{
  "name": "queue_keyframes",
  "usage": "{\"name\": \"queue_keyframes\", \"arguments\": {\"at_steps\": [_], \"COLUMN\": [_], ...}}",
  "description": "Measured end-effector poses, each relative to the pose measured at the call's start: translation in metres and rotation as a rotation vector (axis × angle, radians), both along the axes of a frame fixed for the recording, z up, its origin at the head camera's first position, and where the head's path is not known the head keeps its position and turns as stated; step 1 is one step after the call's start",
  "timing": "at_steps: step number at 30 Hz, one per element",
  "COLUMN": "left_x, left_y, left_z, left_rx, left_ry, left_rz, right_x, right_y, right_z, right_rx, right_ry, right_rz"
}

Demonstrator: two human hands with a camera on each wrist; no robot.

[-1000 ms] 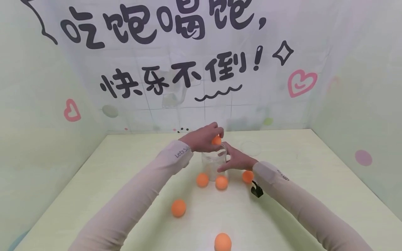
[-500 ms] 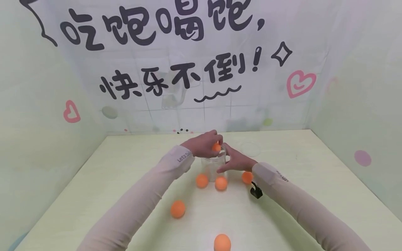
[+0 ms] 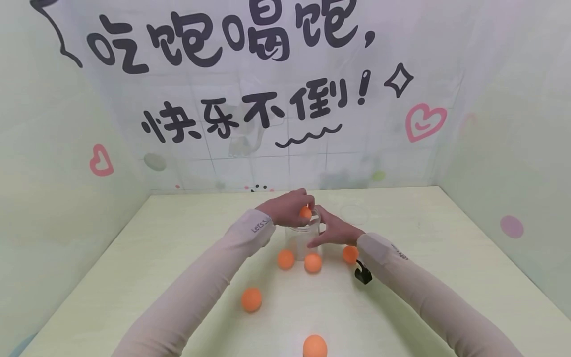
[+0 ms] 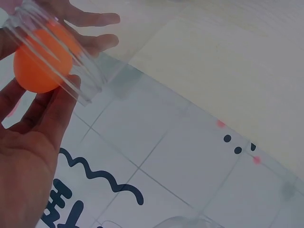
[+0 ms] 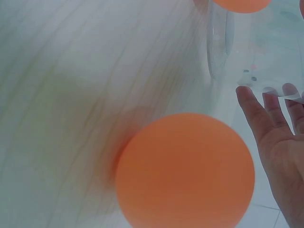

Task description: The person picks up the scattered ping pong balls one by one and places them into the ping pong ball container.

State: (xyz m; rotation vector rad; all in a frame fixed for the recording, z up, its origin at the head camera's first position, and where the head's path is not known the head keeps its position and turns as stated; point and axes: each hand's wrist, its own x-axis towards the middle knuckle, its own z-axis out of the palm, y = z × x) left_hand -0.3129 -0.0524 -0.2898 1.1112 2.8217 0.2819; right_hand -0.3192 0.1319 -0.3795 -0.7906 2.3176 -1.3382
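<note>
In the head view my left hand (image 3: 289, 208) pinches an orange ping-pong ball (image 3: 305, 213) at the mouth of a clear jar (image 3: 304, 239). The left wrist view shows that ball (image 4: 42, 66) between the fingertips, overlapped by the jar's ridged clear rim (image 4: 90, 80). My right hand (image 3: 336, 231) grips the upright jar from its right side, thumb at the front and fingers toward the back. Two orange balls, one left (image 3: 286, 259) and one right (image 3: 313, 263), lie close before the jar's base. In the right wrist view another ball (image 5: 185, 173) looms large near that hand.
More orange balls lie on the pale table (image 3: 178, 248): one under the right wrist (image 3: 350, 254), one at front left (image 3: 252, 300), one by the front edge (image 3: 315, 346). Beside the right sleeve is a small black object (image 3: 363, 273). A clear round disc (image 3: 355, 214) lies behind the right hand.
My left hand has come down a little with its ball, from above the jar to its mouth. The right hand keeps its grip, and the balls on the table stay put.
</note>
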Motion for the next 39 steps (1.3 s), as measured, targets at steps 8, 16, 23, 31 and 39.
{"name": "queue_keyframes", "arguments": {"at_steps": [8,16,23,31,39], "left_x": [-0.001,0.000,0.001,0.004,0.007], "left_y": [-0.005,-0.005,-0.004,-0.009,-0.016], "left_z": [0.002,0.003,0.005,0.009,0.012], "left_rx": [0.041,0.043,0.038,0.051,0.058], "left_ry": [0.030,0.021,0.031,0.026,0.031], "left_rz": [-0.106,-0.106,-0.114,-0.105,-0.090], "right_x": [0.000,-0.002,0.000,-0.002,-0.002], "right_y": [0.000,0.000,0.001,0.000,0.001], "right_z": [-0.001,-0.002,-0.001,-0.002,-0.002], "right_rx": [-0.011,-0.022,-0.027,-0.015,-0.038], "right_ry": [-0.008,-0.015,-0.008,0.009,-0.026], "right_rz": [0.008,0.013,0.027,0.025,0.021]}}
